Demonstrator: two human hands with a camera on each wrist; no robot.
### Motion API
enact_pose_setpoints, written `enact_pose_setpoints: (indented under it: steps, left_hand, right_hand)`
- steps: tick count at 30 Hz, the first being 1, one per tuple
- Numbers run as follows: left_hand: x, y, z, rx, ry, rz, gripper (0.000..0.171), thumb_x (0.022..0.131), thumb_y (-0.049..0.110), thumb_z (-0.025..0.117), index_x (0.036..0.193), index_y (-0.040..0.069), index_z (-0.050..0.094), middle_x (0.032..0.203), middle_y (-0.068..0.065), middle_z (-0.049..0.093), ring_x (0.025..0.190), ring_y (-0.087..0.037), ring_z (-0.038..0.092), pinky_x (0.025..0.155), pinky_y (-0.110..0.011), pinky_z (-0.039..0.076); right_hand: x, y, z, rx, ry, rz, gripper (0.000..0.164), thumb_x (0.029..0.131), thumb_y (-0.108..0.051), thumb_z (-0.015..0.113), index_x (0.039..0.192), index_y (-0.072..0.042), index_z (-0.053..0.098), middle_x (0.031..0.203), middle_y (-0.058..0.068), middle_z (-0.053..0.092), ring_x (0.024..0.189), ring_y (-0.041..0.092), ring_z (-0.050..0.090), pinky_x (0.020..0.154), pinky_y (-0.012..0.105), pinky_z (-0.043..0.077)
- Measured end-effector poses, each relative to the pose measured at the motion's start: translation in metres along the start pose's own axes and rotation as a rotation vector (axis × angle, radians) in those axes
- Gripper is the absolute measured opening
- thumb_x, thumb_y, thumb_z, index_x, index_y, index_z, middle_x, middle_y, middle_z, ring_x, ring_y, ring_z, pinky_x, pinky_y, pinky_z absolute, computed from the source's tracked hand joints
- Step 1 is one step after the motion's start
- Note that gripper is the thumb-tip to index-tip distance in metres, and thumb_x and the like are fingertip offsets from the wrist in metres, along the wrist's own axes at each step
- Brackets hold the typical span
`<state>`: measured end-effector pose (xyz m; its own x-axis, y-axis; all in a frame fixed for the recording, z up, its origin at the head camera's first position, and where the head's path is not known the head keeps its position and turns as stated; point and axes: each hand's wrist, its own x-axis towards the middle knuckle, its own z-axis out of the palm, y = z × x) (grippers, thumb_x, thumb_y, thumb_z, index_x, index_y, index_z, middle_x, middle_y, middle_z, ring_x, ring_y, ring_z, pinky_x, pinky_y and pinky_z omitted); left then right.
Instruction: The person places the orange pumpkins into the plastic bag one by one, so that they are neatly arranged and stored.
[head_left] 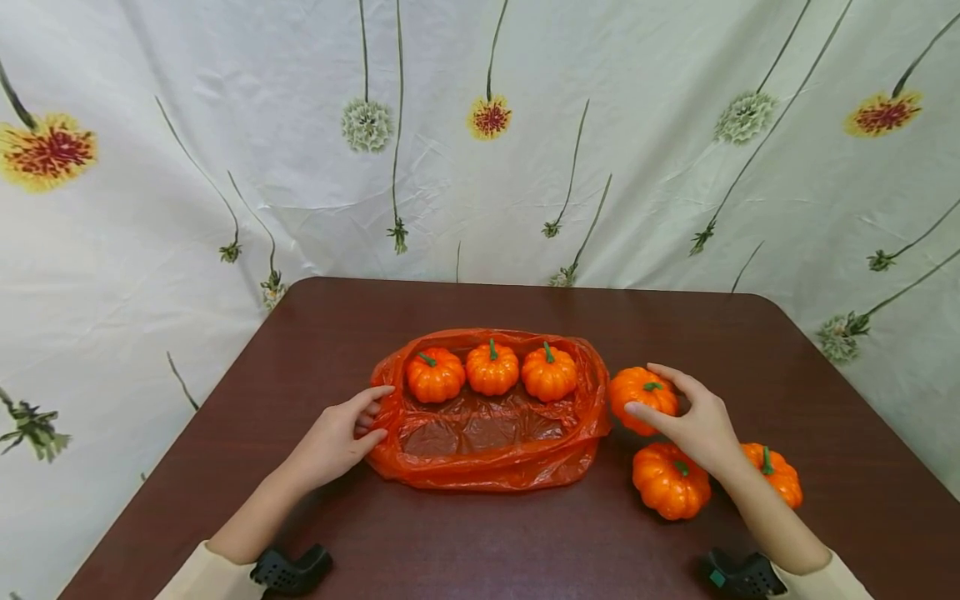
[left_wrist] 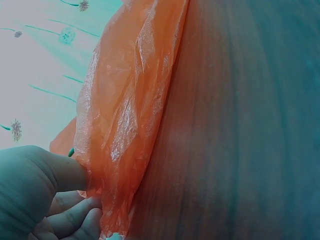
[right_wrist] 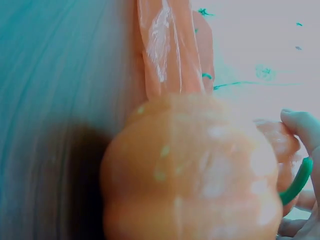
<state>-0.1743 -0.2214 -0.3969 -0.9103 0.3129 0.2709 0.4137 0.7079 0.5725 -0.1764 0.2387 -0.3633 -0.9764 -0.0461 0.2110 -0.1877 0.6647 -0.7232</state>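
Observation:
An orange plastic bag [head_left: 487, 475] lies with its mouth spread wide at the middle of the table. Inside, along its far side, three small pumpkins [head_left: 492, 369] with green stems sit in a row. My left hand [head_left: 337, 437] grips the bag's left rim, its thumb at the crinkled film [left_wrist: 125, 120] in the left wrist view. Just right of the bag, my right hand [head_left: 693, 421] holds another pumpkin [head_left: 637, 398] between thumb and fingers, the palm over its right side. A nearer pumpkin [right_wrist: 190, 175] fills much of the right wrist view and partly hides that hand.
Two more pumpkins stand at the right: one in front of my right hand [head_left: 670, 482], the other [head_left: 776, 475] partly behind my forearm. The dark brown table [head_left: 450, 542] ends at a far edge before a flower-patterned cloth [head_left: 465, 192].

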Motion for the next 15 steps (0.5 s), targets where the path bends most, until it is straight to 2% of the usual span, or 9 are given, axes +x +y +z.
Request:
enact_pose_setpoints:
  steps: [3,8,15]
  left_hand:
    - [0.000,0.000,0.000,0.000,0.001,0.001,0.054,0.081,-0.003,0.075,0.131,0.001,0.054,0.098,-0.007,0.063,0.082,-0.019,0.063,0.074,-0.037,0.056]
    - [0.001,0.001,-0.001,-0.004,-0.001,0.000,0.054,0.081,-0.002,0.075,0.131,0.001,0.054,0.097,-0.007,0.063,0.082,-0.019,0.063,0.074,-0.037,0.056]
    - [0.000,0.000,0.000,-0.008,-0.005,-0.006,0.054,0.081,-0.003,0.074,0.131,0.000,0.054,0.097,-0.007,0.063,0.082,-0.019,0.063,0.074,-0.037,0.056]
  right_hand:
    - [-0.001,-0.003,0.002,0.007,-0.006,-0.013,0.069,0.084,-0.040,0.076,0.141,-0.010,0.052,0.132,0.015,0.055,0.102,0.028,0.060,0.076,0.026,0.051]
    - [-0.001,-0.008,0.004,0.019,-0.021,-0.022,0.068,0.084,-0.040,0.076,0.141,-0.012,0.052,0.135,0.014,0.053,0.106,0.029,0.057,0.079,0.032,0.052]
    - [-0.002,-0.016,0.010,0.038,-0.045,-0.025,0.068,0.084,-0.041,0.076,0.141,-0.012,0.052,0.134,0.013,0.054,0.104,0.028,0.058,0.076,0.034,0.053]
